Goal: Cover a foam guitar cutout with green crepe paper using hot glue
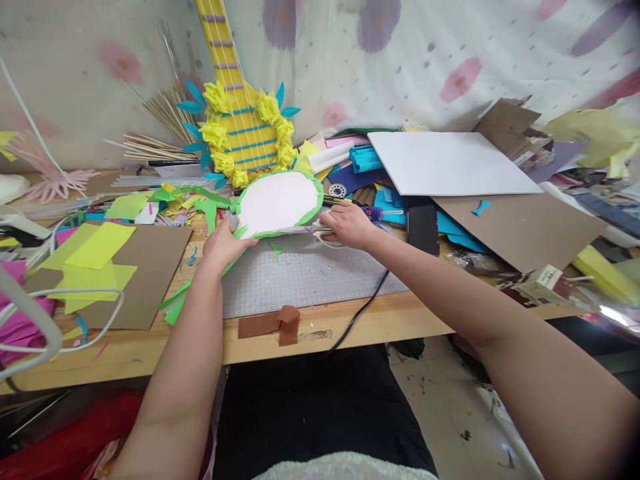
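Green paper edging (311, 215) cuts cleanest in short snips, left grip (226, 245) steadying the white oval (280, 200), right grip (349, 225) holding scissors (299, 229).

We can pass over the near part of the grey mat (310, 283), but the scissors (309, 229) and green-edged oval (280, 200) block the middle, with the yellow guitar (249, 137) beyond and a black cable (359, 312) near right.
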The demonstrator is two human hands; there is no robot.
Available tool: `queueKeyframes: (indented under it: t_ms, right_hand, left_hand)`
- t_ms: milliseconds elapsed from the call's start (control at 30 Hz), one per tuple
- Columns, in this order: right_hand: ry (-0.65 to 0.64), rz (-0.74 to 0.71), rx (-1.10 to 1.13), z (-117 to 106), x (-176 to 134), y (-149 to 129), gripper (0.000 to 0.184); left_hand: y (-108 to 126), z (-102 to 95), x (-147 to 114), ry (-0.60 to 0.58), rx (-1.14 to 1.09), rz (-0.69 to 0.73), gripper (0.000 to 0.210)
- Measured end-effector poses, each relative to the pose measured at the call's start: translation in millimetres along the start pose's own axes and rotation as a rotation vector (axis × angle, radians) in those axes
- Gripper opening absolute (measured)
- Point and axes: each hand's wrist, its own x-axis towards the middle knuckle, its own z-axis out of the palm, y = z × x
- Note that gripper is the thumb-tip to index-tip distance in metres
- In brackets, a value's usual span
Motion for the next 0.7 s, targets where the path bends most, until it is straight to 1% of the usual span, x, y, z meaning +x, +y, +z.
queueKeyframes:
  t_ms: [100, 200, 300, 400, 467, 500, 567, 633, 700]
  right_hand:
    - [0.004, 0.029, 0.029, 0.7, -7.5, -4.4, 0.028]
    - [-0.009, -0.036, 0.093, 6.7, -17.3, -8.3, 0.028]
    - [-0.025, -0.090, 0.182, 11.9, -24.3, -7.4, 0.032]
    - [-0.084, -0.116, 0.287, 8.9, -25.1, -3.1, 0.036]
    - [-0.088, -0.110, 0.356, 2.9, -21.5, -3.2, 0.030]
    - [-0.047, -0.080, 0.381, -0.4, -18.3, -5.2, 0.027]
    - [0.109, 0.015, 0.390, -5.6, -9.5, -13.7, 0.025]
    - [0.262, 0.098, 0.349, -7.2, 2.0, -25.9, 0.031]
    - [0.320, 0.125, 0.297, -5.4, 14.2, -37.8, 0.039]
  left_hand:
    - [1.8, -0.5, -1.3, 0.012, -0.014, -0.004, 0.084]
    - [4.2, -1.3, -3.2, 0.048, -0.029, -0.015, 0.084]
    - [5.9, -1.7, -5.8, 0.108, -0.027, 0.007, 0.081]
    - [6.8, -1.1, -7.6, 0.184, -0.025, 0.060, 0.078]
    - [7.5, 0.1, -7.8, 0.232, -0.041, 0.090, 0.076]
    - [7.8, 0.9, -7.6, 0.252, -0.052, 0.103, 0.075]
    - [8.3, 2.9, -6.7, 0.286, -0.078, 0.124, 0.075]
    - [8.5, 5.4, -5.7, 0.302, -0.101, 0.141, 0.076]
    - [8.3, 8.0, -4.8, 0.297, -0.111, 0.158, 0.077]
